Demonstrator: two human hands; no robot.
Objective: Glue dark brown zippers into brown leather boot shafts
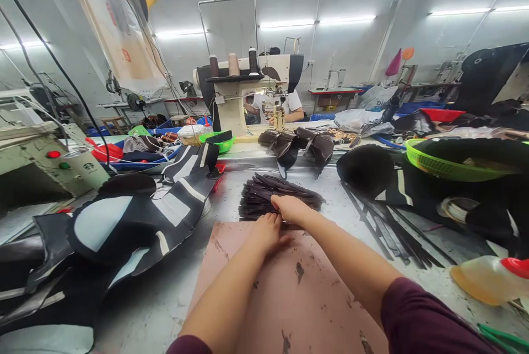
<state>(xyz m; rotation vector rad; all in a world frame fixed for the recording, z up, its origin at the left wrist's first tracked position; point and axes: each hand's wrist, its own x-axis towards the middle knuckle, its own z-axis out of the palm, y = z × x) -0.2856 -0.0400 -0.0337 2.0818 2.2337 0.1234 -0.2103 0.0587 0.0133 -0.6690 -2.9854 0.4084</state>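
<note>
A pile of thin dark strips (pixel 258 197) lies across the table just behind a pinkish board (pixel 289 288). At the pile's front edge, my left hand (pixel 269 232) touches the strips with its fingers bent; what it may grip is hidden. My right hand (pixel 289 210) reaches in from the right, its fingers closed together on the strips. The two hands are almost touching, with the right one slightly farther back. More long dark strips (pixel 388 227) lie loose on the metal table to the right.
Black pieces with white patches (pixel 165 205) cover the left side. Behind the pile stands a sewing machine (pixel 231 101), with brown leather pieces (pixel 283 147) before it. A green basket (pixel 438 167) and a red-capped bottle (pixel 487 279) are at right. A person (pixel 293 106) sits beyond.
</note>
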